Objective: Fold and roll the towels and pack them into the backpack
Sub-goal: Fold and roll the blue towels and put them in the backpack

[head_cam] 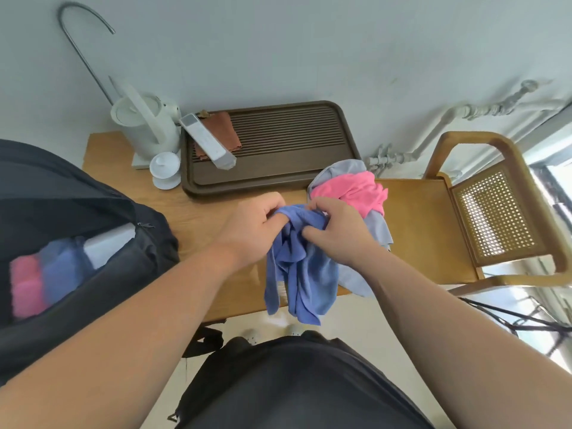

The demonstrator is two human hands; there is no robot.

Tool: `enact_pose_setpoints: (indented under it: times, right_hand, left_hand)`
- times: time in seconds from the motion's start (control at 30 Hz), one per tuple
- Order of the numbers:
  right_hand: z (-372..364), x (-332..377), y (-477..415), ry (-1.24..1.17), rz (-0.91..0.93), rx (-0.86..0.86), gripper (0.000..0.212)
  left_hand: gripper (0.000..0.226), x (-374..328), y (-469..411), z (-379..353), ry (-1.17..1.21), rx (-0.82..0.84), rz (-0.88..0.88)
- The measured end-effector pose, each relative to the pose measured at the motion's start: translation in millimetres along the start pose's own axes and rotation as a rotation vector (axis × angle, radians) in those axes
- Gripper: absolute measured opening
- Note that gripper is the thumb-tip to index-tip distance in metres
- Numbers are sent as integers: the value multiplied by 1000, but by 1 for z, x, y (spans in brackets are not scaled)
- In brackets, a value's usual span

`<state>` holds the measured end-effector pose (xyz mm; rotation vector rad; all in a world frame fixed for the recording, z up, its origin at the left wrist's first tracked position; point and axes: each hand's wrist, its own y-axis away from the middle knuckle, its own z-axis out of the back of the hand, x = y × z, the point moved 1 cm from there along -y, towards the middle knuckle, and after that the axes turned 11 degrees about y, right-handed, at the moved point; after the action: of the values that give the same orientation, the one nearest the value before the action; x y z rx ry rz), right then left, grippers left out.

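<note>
Hiding most fingertips, the blue towel (298, 267) hangs gripped by both hands; the blurred backpack (62, 218) holds rolled towels (46, 280).

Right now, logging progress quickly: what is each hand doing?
Left hand: closed on the blue towel, gripping its bunched top edge.
Right hand: closed on the same blue towel.

Your forearms are bare, no sleeves or cuffs showing, nothing worn on either wrist. Hands uncovered: left hand (252, 232), right hand (335, 230). Dark charcoal garment at 6 o'clock.
</note>
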<state>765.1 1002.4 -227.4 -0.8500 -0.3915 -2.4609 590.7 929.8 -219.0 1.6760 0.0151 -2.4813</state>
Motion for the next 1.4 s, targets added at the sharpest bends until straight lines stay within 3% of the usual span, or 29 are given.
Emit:
enact_pose_setpoints:
  times: [0.13,0.23,0.4,0.53,0.6,0.8,1.0,1.1,1.23,1.33,1.4]
  right_hand:
    - [-14,3,7,28,0,-35,13]
    - [-20,12,16,77,0,-178,34]
    - [-29,26,30,6,-102,-288,7]
    - [-27,12,36,17,-293,-286,18]
    - [-23,-2,38,58,-363,-224,19]
    - [-33,-59,46,45,-426,123,20]
    - [-26,-112,55,489,-344,404,22]
    - [-9,-147,61,666,-355,445,18]
    - [29,-184,61,367,-325,386,18]
    - [69,-192,56,42,-283,692,14]
    - [92,-190,48,-133,-282,908,10]
  left_hand:
    - [21,-2,-1,3,127,-52,124]
    - [22,-5,-3,5,94,-33,142]
    - [17,-9,3,2,52,57,83]
    - [14,-13,6,4,6,-24,-9]
    - [15,-13,10,9,48,-71,-2]
    - [22,-2,19,15,-123,-144,69]
    - [28,-6,27,-3,-57,-314,207]
    - [35,-11,34,-19,0,-258,320]
    - [39,-13,47,-35,-61,-11,632]
    - [34,-9,59,-42,-207,282,835]
    - [28,-4,62,-44,-136,304,904]
